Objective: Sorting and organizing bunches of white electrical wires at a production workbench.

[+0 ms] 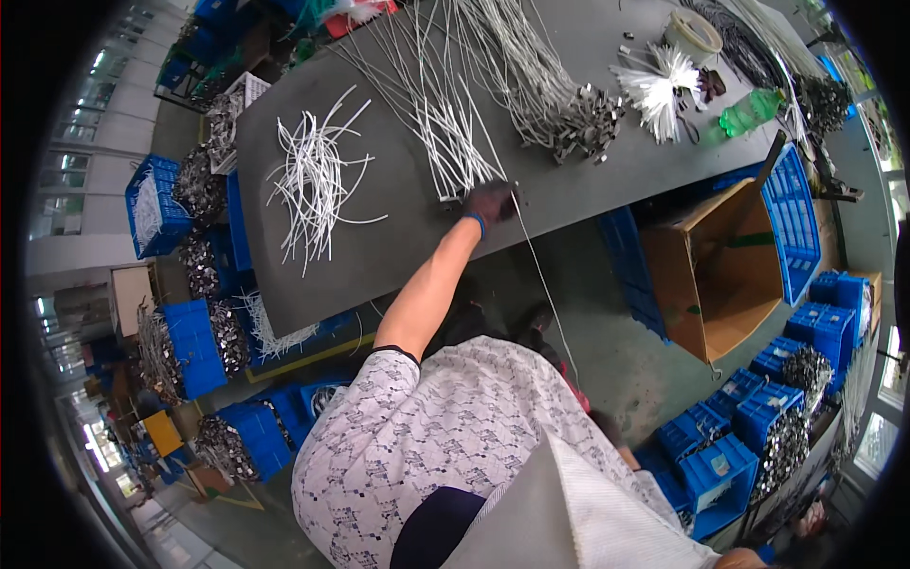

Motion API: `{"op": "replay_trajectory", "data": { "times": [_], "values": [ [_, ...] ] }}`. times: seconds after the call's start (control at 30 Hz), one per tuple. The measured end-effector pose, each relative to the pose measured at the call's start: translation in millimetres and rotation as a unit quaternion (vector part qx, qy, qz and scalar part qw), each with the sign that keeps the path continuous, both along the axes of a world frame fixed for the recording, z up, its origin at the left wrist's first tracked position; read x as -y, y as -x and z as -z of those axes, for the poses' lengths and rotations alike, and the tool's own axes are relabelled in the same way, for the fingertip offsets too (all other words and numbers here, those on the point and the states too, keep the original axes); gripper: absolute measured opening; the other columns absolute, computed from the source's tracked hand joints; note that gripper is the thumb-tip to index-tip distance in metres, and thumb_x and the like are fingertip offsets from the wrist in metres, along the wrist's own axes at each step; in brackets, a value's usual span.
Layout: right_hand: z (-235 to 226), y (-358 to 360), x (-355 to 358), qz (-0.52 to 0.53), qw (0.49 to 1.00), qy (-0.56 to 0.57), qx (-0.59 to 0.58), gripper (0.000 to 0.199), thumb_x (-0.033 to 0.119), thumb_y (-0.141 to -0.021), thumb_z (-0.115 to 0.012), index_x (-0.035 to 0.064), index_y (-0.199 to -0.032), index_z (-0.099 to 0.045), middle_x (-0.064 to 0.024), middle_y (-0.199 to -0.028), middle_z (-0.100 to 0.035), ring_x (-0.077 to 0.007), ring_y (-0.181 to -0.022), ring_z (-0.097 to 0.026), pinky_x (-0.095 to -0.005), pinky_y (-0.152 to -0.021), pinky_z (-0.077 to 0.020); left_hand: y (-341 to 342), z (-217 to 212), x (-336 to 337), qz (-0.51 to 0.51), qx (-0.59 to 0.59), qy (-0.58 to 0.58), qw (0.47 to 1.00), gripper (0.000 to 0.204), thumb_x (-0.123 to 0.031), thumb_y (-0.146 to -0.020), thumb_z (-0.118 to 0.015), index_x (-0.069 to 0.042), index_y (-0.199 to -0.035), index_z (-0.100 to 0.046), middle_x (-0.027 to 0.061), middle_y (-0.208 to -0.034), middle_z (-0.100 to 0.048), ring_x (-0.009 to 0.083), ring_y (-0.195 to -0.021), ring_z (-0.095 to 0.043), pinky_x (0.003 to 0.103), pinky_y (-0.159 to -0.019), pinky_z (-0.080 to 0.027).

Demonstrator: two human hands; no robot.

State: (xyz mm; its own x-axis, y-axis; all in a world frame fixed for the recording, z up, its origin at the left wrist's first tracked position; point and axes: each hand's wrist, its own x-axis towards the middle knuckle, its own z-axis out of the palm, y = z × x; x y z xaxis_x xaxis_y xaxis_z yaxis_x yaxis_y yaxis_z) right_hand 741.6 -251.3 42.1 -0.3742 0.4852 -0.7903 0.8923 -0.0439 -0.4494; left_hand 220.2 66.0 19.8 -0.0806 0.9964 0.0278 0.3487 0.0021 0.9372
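Touching slender white strands (445,147), dark-gloved left hand (490,201), both hands' grip unclear, smooth grey tabletop (398,242)

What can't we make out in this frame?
Head view:
- What the left hand grips: hidden under the hand.
- Right hand, its grip: head view, mostly hidden by the patterned shirt.
- Metal-tipped cable bundle, far ends: head view, cut by top edge.
- Metal pieces, lower right: head view, too small.

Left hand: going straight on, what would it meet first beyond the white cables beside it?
Probably the grey cable bundle with metal ends; how high the left hand sits is unclear.
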Motion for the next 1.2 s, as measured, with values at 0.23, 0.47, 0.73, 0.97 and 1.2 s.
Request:
{"op": "replay_trajectory", "data": {
  "times": [0.23,0.47,0.73,0.97,1.2],
  "values": [
    [-16,274,-219,0.42,0.811,-0.134,-0.385,0.038,0.037,-0.1,-0.051,0.0023,-0.103,-0.067,-0.0035,-0.075,-0.063,-0.0128,-0.058,-0.053,-0.0318,-0.054,-0.0441,-9,-70,21,-0.094,0.354,0.23,0.902,0.021,-0.022,-0.094,-0.065,-0.001,-0.093,-0.068,0.008,-0.082,-0.07,0.0168,-0.068,-0.069,0.032,-0.062,-0.059],
    [-6,403,-306,0.385,0.797,-0.218,-0.412,0.058,0.054,-0.098,-0.045,0.0002,-0.106,-0.064,-0.0067,-0.08,-0.065,-0.0164,-0.056,-0.057,-0.0291,-0.044,-0.0417,18,-50,51,-0.101,0.431,0.199,0.874,0.021,-0.022,-0.093,-0.068,-0.003,-0.102,-0.07,0.0044,-0.089,-0.069,0.0138,-0.073,-0.067,0.029,-0.071,-0.056],
    [-6,449,-347,0.21,0.913,-0.23,-0.264,0.04,0.034,-0.098,-0.048,0.0009,-0.118,-0.059,-0.0214,-0.106,-0.065,-0.0383,-0.088,-0.065,-0.047,-0.075,-0.0547,61,-24,39,-0.249,0.305,0.231,0.89,0.026,-0.026,-0.09,-0.071,-0.005,-0.105,-0.068,0.0056,-0.094,-0.07,0.0157,-0.087,-0.066,0.031,-0.073,-0.052],
    [54,306,-468,0.161,0.835,-0.525,0.041,0.055,0.032,-0.087,-0.059,0.01,-0.136,-0.045,-0.0283,-0.141,-0.043,-0.0476,-0.121,-0.049,-0.0504,-0.099,-0.0452,203,29,126,-0.46,-0.187,0.403,0.769,0.061,-0.059,-0.085,-0.053,-0.004,-0.103,-0.072,0.0211,-0.104,-0.07,0.0368,-0.103,-0.066,0.048,-0.082,-0.052],
    [63,295,-498,0.191,0.905,-0.378,0.052,0.051,0.035,-0.084,-0.064,0.0069,-0.126,-0.054,-0.0273,-0.121,-0.057,-0.0454,-0.113,-0.055,-0.0493,-0.096,-0.0467,246,109,125,-0.431,-0.204,0.488,0.731,0.058,-0.056,-0.084,-0.058,-0.005,-0.109,-0.07,0.0145,-0.099,-0.073,0.0319,-0.092,-0.071,0.042,-0.077,-0.055]
  ]
}}
